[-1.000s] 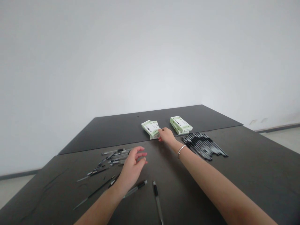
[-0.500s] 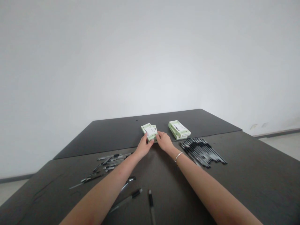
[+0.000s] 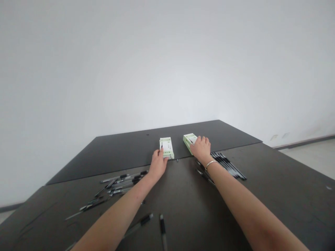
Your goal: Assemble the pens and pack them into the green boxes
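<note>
My left hand (image 3: 158, 164) is at the near left corner of a small stack of white and green pen boxes (image 3: 167, 146), thumb on the near end and fingers curled along the left side. A second stack of pen boxes (image 3: 187, 139) stands to the right, with a pen pictured on top. My right hand (image 3: 201, 148) reaches over its near right part, fingers bent around it and partly hiding it. Beneath my right wrist lies a row of black-gripped pens (image 3: 227, 164), partly covered by the wrist and forearm.
Loose pens (image 3: 123, 183) lie in a messy heap left of my left forearm. Single pens (image 3: 162, 228) rest nearer me. A tiny piece (image 3: 177, 160) sits by the seam between the dark table panels (image 3: 125, 150). A pale wall rises behind.
Both hands were on the left stack; its top box, then askew, now lies lined up. My right hand has moved right onto the other stack. The view has shifted slightly.
</note>
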`<state>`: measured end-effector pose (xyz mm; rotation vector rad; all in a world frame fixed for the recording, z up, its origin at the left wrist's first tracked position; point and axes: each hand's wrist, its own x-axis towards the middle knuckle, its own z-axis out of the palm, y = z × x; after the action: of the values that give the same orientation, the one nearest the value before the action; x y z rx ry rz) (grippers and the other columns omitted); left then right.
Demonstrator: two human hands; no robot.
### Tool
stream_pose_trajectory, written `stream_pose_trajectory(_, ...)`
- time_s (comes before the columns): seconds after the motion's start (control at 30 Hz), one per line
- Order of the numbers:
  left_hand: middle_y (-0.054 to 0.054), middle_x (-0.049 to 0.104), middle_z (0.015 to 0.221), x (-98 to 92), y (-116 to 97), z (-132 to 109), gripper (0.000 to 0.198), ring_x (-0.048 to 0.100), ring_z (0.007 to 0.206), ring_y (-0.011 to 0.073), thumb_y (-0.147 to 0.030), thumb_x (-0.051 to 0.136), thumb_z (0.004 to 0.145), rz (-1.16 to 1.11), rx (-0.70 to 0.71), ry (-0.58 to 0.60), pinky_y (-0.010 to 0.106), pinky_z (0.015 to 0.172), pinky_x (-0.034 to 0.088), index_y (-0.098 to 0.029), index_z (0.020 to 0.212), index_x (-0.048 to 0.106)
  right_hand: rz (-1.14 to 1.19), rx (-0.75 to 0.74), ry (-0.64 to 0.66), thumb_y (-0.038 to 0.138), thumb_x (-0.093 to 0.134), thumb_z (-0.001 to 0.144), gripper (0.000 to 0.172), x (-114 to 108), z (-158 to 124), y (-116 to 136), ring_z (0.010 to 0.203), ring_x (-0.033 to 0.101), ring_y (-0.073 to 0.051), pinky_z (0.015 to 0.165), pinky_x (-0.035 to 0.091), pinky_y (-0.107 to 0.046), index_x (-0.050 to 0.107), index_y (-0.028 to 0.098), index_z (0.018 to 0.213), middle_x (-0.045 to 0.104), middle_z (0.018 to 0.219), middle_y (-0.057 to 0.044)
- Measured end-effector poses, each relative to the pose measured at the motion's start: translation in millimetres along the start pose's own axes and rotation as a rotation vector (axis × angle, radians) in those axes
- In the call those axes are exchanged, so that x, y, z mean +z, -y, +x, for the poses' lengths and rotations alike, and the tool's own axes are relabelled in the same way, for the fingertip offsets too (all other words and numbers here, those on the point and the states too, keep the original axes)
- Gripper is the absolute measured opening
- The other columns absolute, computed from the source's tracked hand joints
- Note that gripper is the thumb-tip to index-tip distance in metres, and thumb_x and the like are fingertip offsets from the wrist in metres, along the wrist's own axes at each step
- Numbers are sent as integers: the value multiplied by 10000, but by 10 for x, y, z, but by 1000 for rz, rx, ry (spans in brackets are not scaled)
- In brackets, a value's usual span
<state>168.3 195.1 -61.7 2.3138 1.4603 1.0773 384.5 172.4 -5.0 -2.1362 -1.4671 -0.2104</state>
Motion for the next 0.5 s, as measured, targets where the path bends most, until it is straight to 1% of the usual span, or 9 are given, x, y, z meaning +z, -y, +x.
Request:
stream_pose_trajectory(0.07, 229, 458, 1270, 10, -23, -4, 505, 444, 1245, 337, -227, 527, 874, 19, -2, -6, 482, 1080, 344, -15, 1329, 471, -30, 48, 34, 297, 518, 865, 502, 12, 50, -148, 1190, 477, -414, 964, 345, -519, 503, -55, 1223, 529, 1211, -342)
stream_pose_trajectory(0.13, 222, 453, 1260, 8, -34, -10, 501, 448, 1237, 335, -220, 533, 871, 28, -2, -8, 486, 1071, 350, -26, 1328, 472, -40, 43, 74, 331, 562, 841, 489, 37, 65, -225, 1108, 542, -389, 920, 393, -489, 543, -35, 1165, 583, 1121, -314)
stream_pose_trajectory(0.23, 202, 443, 1272, -47, -60, -33, 531, 445, 1238, 340, -229, 568, 853, 36, -2, -7, 514, 1054, 359, -83, 1351, 456, -31, -9, 77, 341, 566, 844, 505, -9, 44, -233, 1107, 533, -377, 939, 389, -480, 528, -42, 1171, 579, 1123, -311)
stream_pose_trajectory(0.3, 191, 418, 1314, -141, -130, -70, 605, 409, 1268, 360, -278, 613, 834, 19, 4, -31, 553, 1054, 341, -136, 1388, 414, -20, -47, 54, 345, 538, 867, 551, -148, -42, -205, 1148, 498, -370, 978, 370, -485, 467, -48, 1246, 544, 1185, -310)
stream_pose_trajectory(0.37, 190, 381, 1371, -283, -286, -142, 656, 355, 1314, 370, -337, 616, 841, -94, 18, -105, 574, 1069, 315, -168, 1419, 357, 30, -118, 25, 370, 523, 883, 618, -370, -250, -176, 1200, 458, -343, 1020, 359, -467, 376, -15, 1345, 496, 1266, -279)
stream_pose_trajectory(0.4, 190, 363, 1396, -368, -401, -198, 686, 354, 1325, 356, -370, 615, 845, -213, 31, -114, 553, 1063, 341, -180, 1433, 317, 67, -170, 14, 391, 523, 885, 650, -499, -410, -165, 1228, 437, -317, 1038, 365, -441, 332, 22, 1384, 478, 1296, -246)
stream_pose_trajectory(0.43, 188, 349, 1416, -459, -539, -270, 716, 393, 1311, 330, -392, 612, 851, -380, 49, -88, 511, 1033, 399, -197, 1447, 268, 199, -270, -23, 390, 515, 891, 650, -632, -607, -157, 1243, 427, -302, 1048, 373, -435, 308, 42, 1401, 460, 1309, -232)
stream_pose_trajectory(0.47, 187, 344, 1430, -555, -695, -359, 724, 439, 1285, 306, -403, 597, 865, -573, 63, -51, 472, 996, 448, -214, 1453, 221, 319, -359, -29, 396, 499, 902, 639, -760, -833, -151, 1241, 435, -288, 1047, 390, -437, 285, 86, 1418, 441, 1324, -210)
stream_pose_trajectory(0.5, 179, 349, 1440, -651, -864, -464, 713, 473, 1263, 285, -411, 582, 878, -752, 71, -6, 442, 974, 475, -234, 1450, 195, 406, -412, -20, 394, 497, 904, 632, -878, -1078, -147, 1240, 440, -282, 1040, 407, -449, 264, 134, 1431, 425, 1337, -188)
